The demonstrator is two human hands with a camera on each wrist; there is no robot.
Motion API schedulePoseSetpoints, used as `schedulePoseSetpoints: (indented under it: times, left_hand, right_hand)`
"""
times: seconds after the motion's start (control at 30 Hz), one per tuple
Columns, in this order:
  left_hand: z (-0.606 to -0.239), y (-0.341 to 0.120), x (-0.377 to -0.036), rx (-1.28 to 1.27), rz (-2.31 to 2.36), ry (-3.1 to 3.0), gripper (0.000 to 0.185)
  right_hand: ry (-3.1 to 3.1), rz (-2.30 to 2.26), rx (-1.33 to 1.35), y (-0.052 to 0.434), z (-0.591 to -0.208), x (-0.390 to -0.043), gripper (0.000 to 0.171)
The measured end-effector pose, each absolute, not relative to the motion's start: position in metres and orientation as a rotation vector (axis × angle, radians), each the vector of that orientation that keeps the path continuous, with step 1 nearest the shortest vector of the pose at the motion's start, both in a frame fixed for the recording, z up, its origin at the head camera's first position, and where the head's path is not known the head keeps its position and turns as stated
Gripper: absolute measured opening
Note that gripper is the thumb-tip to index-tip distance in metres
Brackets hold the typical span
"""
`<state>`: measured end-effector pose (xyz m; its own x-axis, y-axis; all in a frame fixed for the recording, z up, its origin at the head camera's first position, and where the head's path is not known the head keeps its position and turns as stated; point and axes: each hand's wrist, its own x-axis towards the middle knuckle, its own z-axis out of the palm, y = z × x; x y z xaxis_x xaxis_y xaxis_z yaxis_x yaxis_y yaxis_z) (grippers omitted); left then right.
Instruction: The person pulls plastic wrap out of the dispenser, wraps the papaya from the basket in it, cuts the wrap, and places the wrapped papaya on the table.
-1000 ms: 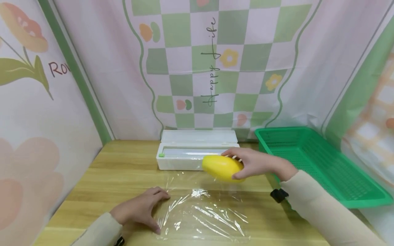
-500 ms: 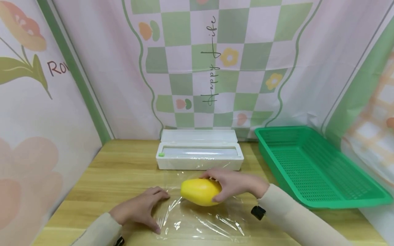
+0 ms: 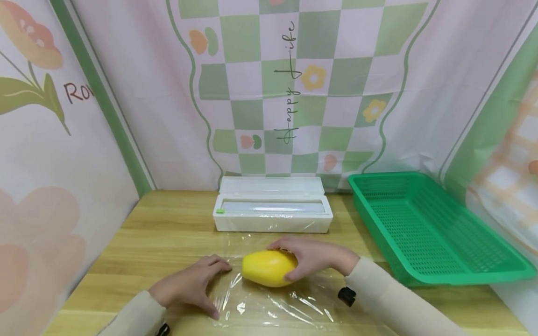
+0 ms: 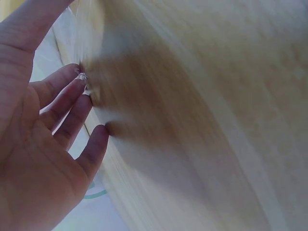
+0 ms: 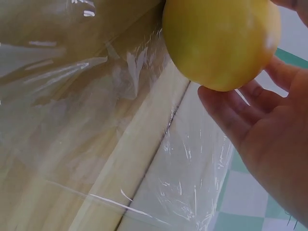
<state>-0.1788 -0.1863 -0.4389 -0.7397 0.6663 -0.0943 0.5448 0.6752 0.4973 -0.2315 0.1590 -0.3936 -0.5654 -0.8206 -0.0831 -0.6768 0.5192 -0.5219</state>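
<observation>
Yellow mango [image 3: 268, 268] lies long axis left-right on the film [image 3: 273, 303]; right hand [image 3: 313, 256] grasps its right end; left hand [image 3: 191, 284] presses flat on the film's left edge.

Bare wooden table [image 3: 168, 224] is left open between the left hand [image 3: 191, 284] and the white dispenser box [image 3: 272, 212]. Rightward passage is blocked by the green basket [image 3: 437, 228]. Backdrop panels [image 3: 138, 102] close the far and left sides.
</observation>
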Motion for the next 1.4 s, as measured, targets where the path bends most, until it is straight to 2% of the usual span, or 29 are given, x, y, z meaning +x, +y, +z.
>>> schedulePoseSetpoints:
  times: [0.4,0.97,1.07,1.27,1.4]
  left_hand:
    - [-0.437,-0.184,-0.177,0.995,0.616,2.617,0.109]
    - [-0.435,-0.182,-0.174,1.056,0.650,2.631,0.109]
    - [-0.433,-0.183,-0.174,1.067,0.675,2.623,0.099]
    - [-0.432,-0.184,-0.176,1.128,0.708,2.611,0.049]
    - [-0.433,-0.184,-0.178,1.136,0.736,2.567,0.032]
  right_hand:
    - [2.451,-0.651,-1.202,0.159,-0.399,-0.228,0.086]
    - [2.458,-0.705,-1.169,0.164,-0.397,-0.229,0.088]
    - [2.475,-0.693,-1.161,0.165,-0.396,-0.228,0.088]
    - [2.480,-0.712,-1.143,0.169,-0.393,-0.227,0.088]
    - [2.492,-0.722,-1.127,0.171,-0.393,-0.226,0.087]
